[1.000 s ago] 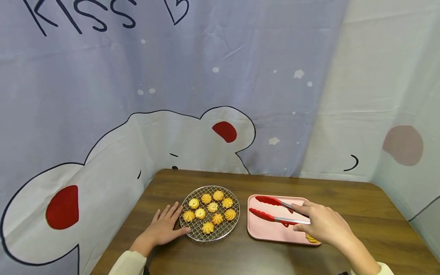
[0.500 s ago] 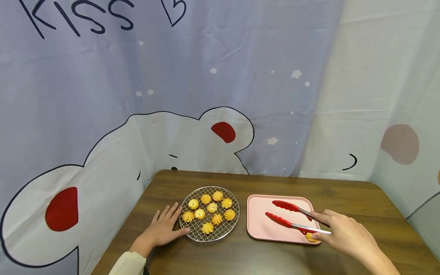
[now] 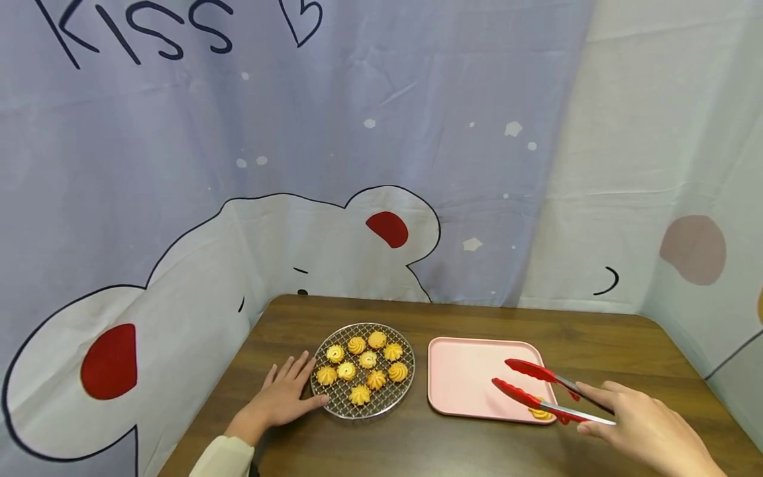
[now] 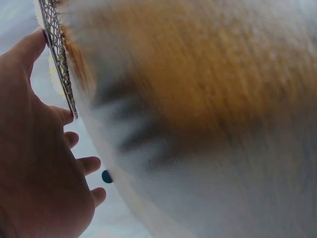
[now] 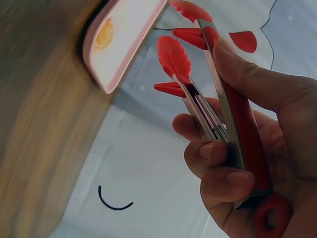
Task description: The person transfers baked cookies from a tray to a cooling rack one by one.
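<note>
My right hand (image 3: pixel 646 421) grips a pair of red-tipped metal tongs (image 3: pixel 530 396), whose arms are spread with nothing between the tips. In the head view the tongs overlap the right end of a pink tray (image 3: pixel 465 377). One yellow piped cookie (image 3: pixel 541 413) lies in the tray's near right corner, partly behind the tongs. My left hand (image 3: pixel 285 396) has its fingers spread, with thumb and index finger touching the rim of a round wire rack (image 3: pixel 381 405). Several piped cookies (image 3: pixel 359 395) sit on that rack. The right wrist view shows fingers curled around the tongs (image 5: pixel 237 129).
A brown wooden table (image 3: pixel 459 447) carries the rack and the tray side by side, with a gap between them. Behind it hangs a printed curtain (image 3: pixel 334 132) with cartoon bears, close along the table's back edge.
My right hand has drawn the tongs to the right, from over the middle of the tray to its right end. The left hand, rack and cookies have stayed in place.
</note>
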### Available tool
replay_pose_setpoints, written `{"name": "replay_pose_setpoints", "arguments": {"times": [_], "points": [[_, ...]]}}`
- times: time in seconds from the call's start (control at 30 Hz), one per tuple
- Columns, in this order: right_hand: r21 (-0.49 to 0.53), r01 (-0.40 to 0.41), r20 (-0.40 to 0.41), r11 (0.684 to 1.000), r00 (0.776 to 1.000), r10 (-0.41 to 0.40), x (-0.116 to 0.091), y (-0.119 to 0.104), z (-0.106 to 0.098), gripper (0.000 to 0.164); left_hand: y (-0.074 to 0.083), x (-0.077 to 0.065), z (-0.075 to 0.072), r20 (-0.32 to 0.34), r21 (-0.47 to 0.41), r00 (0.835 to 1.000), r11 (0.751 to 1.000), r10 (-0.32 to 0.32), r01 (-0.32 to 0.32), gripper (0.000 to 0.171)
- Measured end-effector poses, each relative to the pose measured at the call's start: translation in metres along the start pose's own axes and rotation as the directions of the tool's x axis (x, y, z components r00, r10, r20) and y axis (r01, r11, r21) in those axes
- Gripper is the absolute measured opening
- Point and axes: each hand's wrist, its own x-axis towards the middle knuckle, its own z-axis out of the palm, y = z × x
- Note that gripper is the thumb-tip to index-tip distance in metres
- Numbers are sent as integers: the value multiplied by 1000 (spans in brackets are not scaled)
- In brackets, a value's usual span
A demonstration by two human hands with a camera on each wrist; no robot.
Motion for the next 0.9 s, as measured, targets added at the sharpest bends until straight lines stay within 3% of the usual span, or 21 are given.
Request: {"name": "replay_pose_setpoints", "arguments": {"times": [0.2, 0.57, 0.9], "points": [[-12, -31, 120, 999, 992, 33, -4, 17, 1, 80, -1, 1, 1, -3, 4, 1000, 1000, -1, 1, 95], [-13, -108, 305, 994, 946, 107, -6, 38, 6, 82, 0, 0, 2, -9, 13, 1000, 1000, -5, 5, 95], [-2, -102, 332, 995, 938, 97, -11, 40, 3, 79, -4, 3, 7, -16, 17, 1000, 1000, -12, 12, 95]]}}
